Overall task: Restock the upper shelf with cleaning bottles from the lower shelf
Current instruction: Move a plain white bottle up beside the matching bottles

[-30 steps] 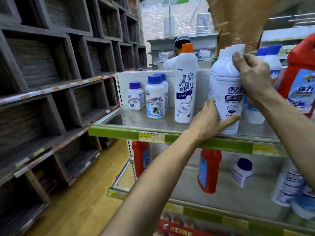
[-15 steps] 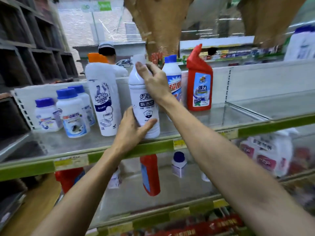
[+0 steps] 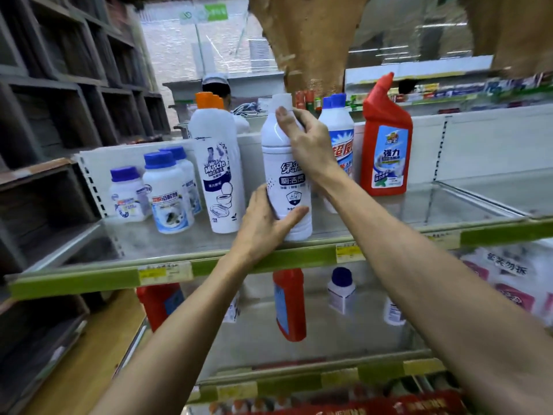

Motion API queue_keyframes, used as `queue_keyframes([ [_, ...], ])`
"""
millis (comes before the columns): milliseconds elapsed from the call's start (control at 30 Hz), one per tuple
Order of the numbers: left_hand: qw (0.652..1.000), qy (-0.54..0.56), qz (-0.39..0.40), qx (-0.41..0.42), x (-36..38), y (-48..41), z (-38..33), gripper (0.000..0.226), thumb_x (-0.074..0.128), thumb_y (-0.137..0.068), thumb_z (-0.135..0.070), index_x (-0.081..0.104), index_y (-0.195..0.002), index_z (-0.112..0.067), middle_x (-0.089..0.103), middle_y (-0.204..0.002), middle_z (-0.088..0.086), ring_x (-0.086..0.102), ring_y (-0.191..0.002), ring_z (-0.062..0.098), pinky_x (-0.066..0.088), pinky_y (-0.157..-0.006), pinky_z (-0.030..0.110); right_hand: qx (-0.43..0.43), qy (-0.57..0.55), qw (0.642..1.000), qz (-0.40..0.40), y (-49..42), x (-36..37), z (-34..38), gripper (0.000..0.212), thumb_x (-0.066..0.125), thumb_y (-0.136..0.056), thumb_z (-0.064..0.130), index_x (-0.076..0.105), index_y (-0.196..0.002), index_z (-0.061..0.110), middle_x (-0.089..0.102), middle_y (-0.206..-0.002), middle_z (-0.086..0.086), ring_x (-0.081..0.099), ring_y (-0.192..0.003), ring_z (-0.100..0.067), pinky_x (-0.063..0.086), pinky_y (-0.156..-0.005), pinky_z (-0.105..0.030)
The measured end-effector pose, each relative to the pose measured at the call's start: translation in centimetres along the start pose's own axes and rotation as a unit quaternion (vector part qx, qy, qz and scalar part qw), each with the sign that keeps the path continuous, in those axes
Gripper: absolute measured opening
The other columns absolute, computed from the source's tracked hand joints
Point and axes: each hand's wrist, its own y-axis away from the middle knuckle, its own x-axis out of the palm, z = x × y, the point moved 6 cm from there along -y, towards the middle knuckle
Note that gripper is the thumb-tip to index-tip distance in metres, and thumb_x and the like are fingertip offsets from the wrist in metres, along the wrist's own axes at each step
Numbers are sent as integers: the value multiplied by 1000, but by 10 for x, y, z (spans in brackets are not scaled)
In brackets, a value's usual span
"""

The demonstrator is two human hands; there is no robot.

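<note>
Both hands grip a white bottle [image 3: 285, 181] that stands upright near the front edge of the upper shelf [image 3: 167, 250]. The left hand [image 3: 263, 226] wraps its lower part, thumb across the front below the label. The right hand [image 3: 308, 142] closes around the neck and shoulder, just under the white cap.

Left of it on the same shelf stands a taller white bottle with an orange cap [image 3: 217, 172], and further left three short white jars with blue lids [image 3: 167, 193] are grouped together. Behind the right hand is a blue-capped bottle [image 3: 341, 136], partly hidden, and to its right a red bottle with an angled neck [image 3: 386, 145] stands close to the back wall. The right end of the upper shelf is bare.

On the lower shelf [image 3: 329, 339] a red bottle [image 3: 288, 304] stands below the held one, another red one [image 3: 158, 304] sits to the left, and a small blue-lidded jar [image 3: 341, 290] is to the right.
</note>
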Motion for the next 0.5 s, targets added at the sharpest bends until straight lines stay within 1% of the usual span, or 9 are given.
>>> queue_keyframes([
  [100, 1000, 23, 9, -15, -1, 0, 2, 78, 72, -73, -66, 49, -134, -24, 62, -129, -5, 59, -119, 12, 50, -102, 41, 9, -6, 1000, 0, 2, -2, 0, 25, 58, -98, 41, 68, -106, 19, 70, -92, 10, 62, -83, 0, 47, -81, -19],
  [167, 999, 32, -2, -16, -6, 4, -2, 78, 70, -73, -66, 50, -135, -22, 62, -128, -3, 60, -117, 12, 50, -102, 40, 16, -4, 1000, 2, 6, -5, -2, 36, 59, -98, 38, 64, -124, 13, 70, -115, 2, 63, -102, -4, 47, -93, -18],
  [200, 999, 36, -24, -10, -12, 9, -6, 78, 69, -76, -64, 49, -137, -20, 60, -130, -1, 59, -117, 13, 49, -103, 39, 15, -5, 1000, -6, 9, -9, -3, 42, 60, -98, 36, 61, -131, 9, 67, -126, -3, 61, -112, -7, 46, -99, -18],
  [233, 997, 52, -55, -4, -19, 16, -11, 74, 68, -80, -61, 47, -138, -20, 59, -130, 1, 58, -117, 14, 49, -104, 38, 11, -12, 1000, -21, 15, -15, -5, 45, 61, -97, 34, 59, -134, 8, 65, -132, -6, 60, -117, -10, 46, -103, -20],
  [267, 993, 80, -88, 2, -25, 27, -15, 67, 67, -85, -56, 48, -138, -20, 59, -129, 2, 59, -116, 13, 50, -102, 36, 4, -27, 999, -41, 22, -22, -7, 43, 63, -96, 33, 61, -132, 9, 66, -131, -7, 61, -118, -12, 47, -105, -24],
  [300, 987, 116, -115, 6, -30, 40, -21, 57, 65, -89, -49, 49, -136, -21, 61, -124, 1, 61, -113, 12, 51, -98, 34, 0, -49, 997, -62, 32, -30, -10, 36, 64, -95, 33, 64, -125, 13, 69, -124, -5, 63, -115, -13, 49, -104, -28],
  [367, 972, 185, -145, 15, -34, 71, -27, 32, 61, -96, -30, 56, -126, -19, 65, -113, -1, 64, -105, 11, 52, -91, 28, 4, -102, 991, -91, 57, -46, -19, 19, 65, -92, 31, 68, -108, 21, 73, -106, 2, 66, -103, -11, 53, -98, -33],
  [433, 960, 238, -144, 11, -29, 103, -25, 16, 56, -98, -19, 62, -113, -18, 69, -104, 4, 67, -98, 17, 53, -86, 25, 20, -155, 982, -104, 88, -61, -30, 14, 64, -92, 29, 69, -102, 20, 72, -98, 2, 66, -96, -14, 54, -94, -35],
  [500, 956, 264, -124, -11, -16, 132, -15, 14, 53, -98, -19, 64, -105, -15, 70, -96, 9, 68, -92, 21, 54, -84, 25, 41, -220, 970, -97, 122, -71, -41, 12, 62, -93, 23, 71, -97, 16, 72, -91, -1, 66, -91, -18, 55, -93, -38],
])
